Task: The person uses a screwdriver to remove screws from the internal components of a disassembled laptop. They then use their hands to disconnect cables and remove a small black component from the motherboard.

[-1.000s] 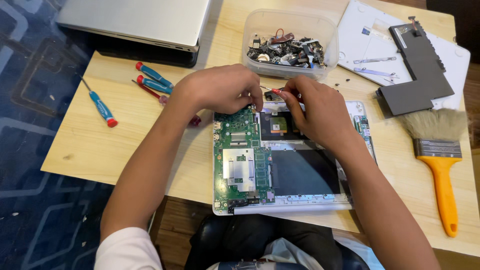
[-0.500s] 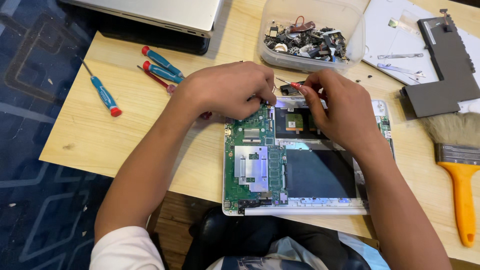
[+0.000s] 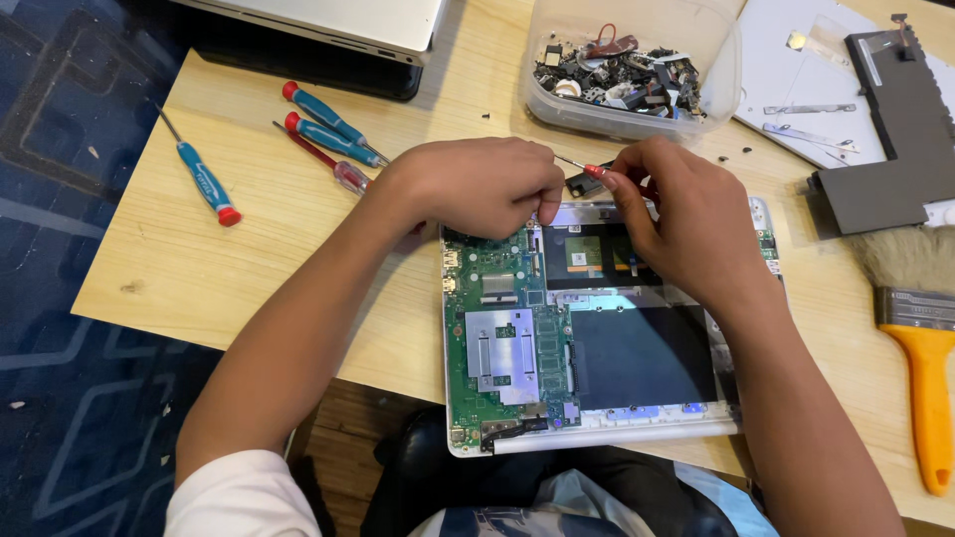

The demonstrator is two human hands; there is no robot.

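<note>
The wooden tabletop (image 3: 298,268) fills most of the frame; its left edge runs down the left third, with open bare wood between that edge and the opened laptop base (image 3: 587,338) at lower centre, whose near side overhangs the tabletop's front edge. A closed laptop (image 3: 338,20) crowds the upper left, a clear tub of parts (image 3: 637,70) the upper centre, a brush (image 3: 920,338) the right edge. Three screwdrivers (image 3: 328,124) lie upper left. The left hand (image 3: 477,184) is curled, fingers together, on the base's upper edge. The right hand (image 3: 686,219) has its fingers pinched on a small red-handled screwdriver (image 3: 587,169).
</note>
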